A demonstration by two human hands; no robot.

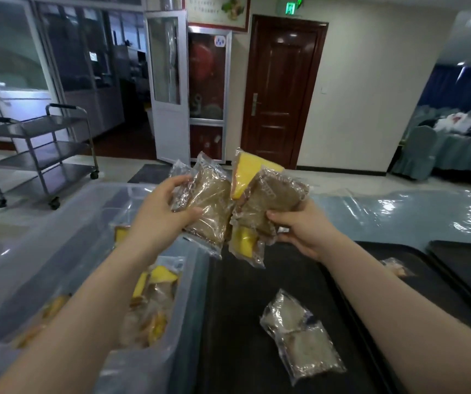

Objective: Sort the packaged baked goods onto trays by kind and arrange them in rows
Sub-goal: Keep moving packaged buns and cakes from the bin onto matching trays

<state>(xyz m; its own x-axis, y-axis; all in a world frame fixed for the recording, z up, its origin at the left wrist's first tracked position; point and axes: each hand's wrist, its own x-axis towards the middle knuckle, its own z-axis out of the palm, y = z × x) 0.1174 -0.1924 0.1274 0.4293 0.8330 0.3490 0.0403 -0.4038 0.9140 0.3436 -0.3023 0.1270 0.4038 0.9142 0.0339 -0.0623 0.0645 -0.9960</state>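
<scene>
Packets filled both hands: my left hand [160, 211] gripped brown loaves [208, 206], my right hand [302, 228] brown and yellow cakes [259, 194], raised over the tray [228, 351] for sorting.

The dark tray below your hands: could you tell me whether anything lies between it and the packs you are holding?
Nothing visible blocks the way. Both the left hand and right hand hold packs above the dark tray. One clear-wrapped pack already lies on it toward the near right; the rest is bare.

We extend both forearms forward and raised. Our left grip [162, 206] and right grip [302, 227] each have fingers curled, thumbs on top.
</scene>
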